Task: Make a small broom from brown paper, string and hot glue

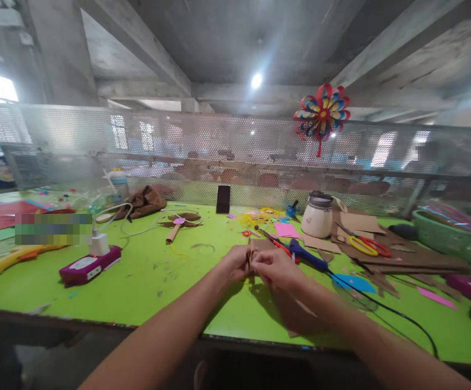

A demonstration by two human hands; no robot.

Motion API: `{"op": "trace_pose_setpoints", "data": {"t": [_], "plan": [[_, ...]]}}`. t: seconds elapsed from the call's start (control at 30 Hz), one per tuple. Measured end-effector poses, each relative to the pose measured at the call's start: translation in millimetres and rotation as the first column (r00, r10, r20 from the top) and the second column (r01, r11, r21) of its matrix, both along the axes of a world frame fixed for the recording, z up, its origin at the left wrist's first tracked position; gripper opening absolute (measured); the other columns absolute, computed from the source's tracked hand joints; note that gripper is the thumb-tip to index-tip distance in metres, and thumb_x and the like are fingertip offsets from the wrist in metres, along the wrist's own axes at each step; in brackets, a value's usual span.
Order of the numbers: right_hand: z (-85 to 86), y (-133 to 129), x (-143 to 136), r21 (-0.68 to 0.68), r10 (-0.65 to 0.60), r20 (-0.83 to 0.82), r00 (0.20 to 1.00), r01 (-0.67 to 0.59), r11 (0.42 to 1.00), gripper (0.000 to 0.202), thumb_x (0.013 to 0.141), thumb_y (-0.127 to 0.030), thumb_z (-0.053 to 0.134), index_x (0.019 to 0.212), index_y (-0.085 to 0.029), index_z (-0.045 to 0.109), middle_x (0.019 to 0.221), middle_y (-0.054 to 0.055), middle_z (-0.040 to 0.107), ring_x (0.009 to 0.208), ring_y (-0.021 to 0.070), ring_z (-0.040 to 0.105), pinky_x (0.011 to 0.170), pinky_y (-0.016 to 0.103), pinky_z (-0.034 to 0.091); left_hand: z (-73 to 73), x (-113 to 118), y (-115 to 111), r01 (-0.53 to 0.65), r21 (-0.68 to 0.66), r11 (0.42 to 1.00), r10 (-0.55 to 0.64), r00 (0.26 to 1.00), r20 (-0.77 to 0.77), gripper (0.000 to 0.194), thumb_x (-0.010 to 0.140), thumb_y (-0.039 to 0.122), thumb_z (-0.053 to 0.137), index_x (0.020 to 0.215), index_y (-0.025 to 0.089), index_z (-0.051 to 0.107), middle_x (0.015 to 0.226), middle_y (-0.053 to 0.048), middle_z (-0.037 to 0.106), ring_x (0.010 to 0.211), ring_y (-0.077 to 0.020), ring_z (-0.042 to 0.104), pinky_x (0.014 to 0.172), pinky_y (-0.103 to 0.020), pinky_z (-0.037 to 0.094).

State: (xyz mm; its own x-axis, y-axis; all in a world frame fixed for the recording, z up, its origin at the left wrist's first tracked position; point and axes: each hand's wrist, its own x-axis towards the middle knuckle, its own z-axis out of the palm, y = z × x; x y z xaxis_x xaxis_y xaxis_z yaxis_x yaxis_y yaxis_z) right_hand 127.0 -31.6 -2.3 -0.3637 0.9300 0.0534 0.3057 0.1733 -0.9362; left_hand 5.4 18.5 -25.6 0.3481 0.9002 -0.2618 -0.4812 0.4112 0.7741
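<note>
Above the green table (146,287), my left hand (239,262) is closed around a small brown paper piece (252,250), mostly hidden by the fingers. My right hand (276,265) pinches a thin yellow thread (250,246) close against that piece. Just beyond the hands lies a blue glue gun (306,256), its black cord trailing to the right. Brown cardboard (294,314) lies under my right forearm. Left of the hands rests a brown paper shape with a rolled handle (174,232), a pink piece in its middle and a yellow thread hanging from it.
A purple power strip (91,265) with a white plug is at left. A phone (223,199) stands upright at the back. To the right are a white jar (317,216), scissors (365,246), stacked cardboard (414,257) and a green basket (455,233). A paper flower (322,115) hangs on the mesh partition.
</note>
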Motion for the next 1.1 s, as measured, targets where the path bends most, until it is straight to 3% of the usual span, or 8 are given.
{"op": "trace_pose_setpoints", "data": {"t": [0.1,0.2,0.5,0.73,0.87,1.1], "plan": [[-11.5,-4.1,1.3,0.005,-0.016,0.097,0.995,0.016,1.0,0.015,0.073,-0.025,0.057,0.059,-0.019,0.056,0.035,-0.006,0.047,0.031,0.0081,0.036,0.037,0.021,0.026,0.8,-6.7,1.5,-0.04,0.01,0.999,0.04,0.999,-0.028,0.01,0.076,0.006,0.046,0.076,0.01,0.055,0.058,-0.008,0.062,0.049,-0.0167,0.062,0.047,-0.025,0.05],[-17.0,-8.8,3.2,0.023,0.036,0.093,0.995,-0.038,0.999,0.014,0.073,-0.021,0.055,0.059,-0.019,0.054,0.035,-0.005,0.046,0.033,0.0089,0.039,0.04,0.021,0.028,6.5,-8.9,-0.6,-0.049,0.019,0.999,0.05,0.998,-0.028,0.014,0.08,0.009,0.041,0.082,0.009,0.055,0.062,-0.01,0.064,0.057,-0.0187,0.065,0.054,-0.028,0.054],[-15.4,-23.3,-0.1,-0.091,0.208,0.165,0.964,-0.195,0.977,0.014,0.074,-0.016,0.05,0.061,-0.02,0.051,0.039,-0.006,0.047,0.034,0.0077,0.033,0.037,0.02,0.023,14.7,-8.6,-4.0,-0.115,0.026,0.993,0.116,0.993,-0.014,0.017,0.082,0.011,0.039,0.081,0.008,0.055,0.064,-0.012,0.062,0.057,-0.0171,0.064,0.056,-0.027,0.054],[-19.5,-24.0,4.3,-0.08,0.292,0.167,0.942,-0.282,0.956,0.01,0.07,-0.013,0.047,0.063,-0.018,0.051,0.042,-0.006,0.046,0.037,0.0071,0.038,0.037,0.018,0.025,12.5,-5.9,-3.0,-0.26,0.112,0.959,0.275,0.95,-0.147,0.013,0.083,0.014,0.04,0.081,0.012,0.053,0.056,-0.004,0.057,0.043,-0.0108,0.052,0.04,-0.019,0.041],[-20.7,-25.1,7.4,-0.043,0.337,0.215,0.917,-0.336,0.941,0.009,0.07,-0.013,0.046,0.063,-0.017,0.051,0.045,-0.006,0.046,0.04,0.007,0.04,0.038,0.018,0.027,14.1,-3.4,-5.9,-0.285,0.109,0.952,0.301,0.94,-0.164,0.014,0.083,0.015,0.038,0.082,0.013,0.052,0.052,-0.002,0.053,0.041,-0.0106,0.05,0.04,-0.019,0.038],[-12.5,-30.9,2.5,0.048,0.309,0.366,0.878,-0.349,0.936,0.009,0.068,-0.011,0.046,0.062,-0.016,0.05,0.052,-0.004,0.047,0.047,0.007,0.041,0.042,0.018,0.027,13.5,-3.1,-5.8,-0.335,0.101,0.937,0.35,0.91,-0.222,0.018,0.087,0.029,0.04,0.083,0.016,0.05,0.046,0.004,0.042,0.034,-0.0069,0.039,0.036,-0.016,0.022]]}}
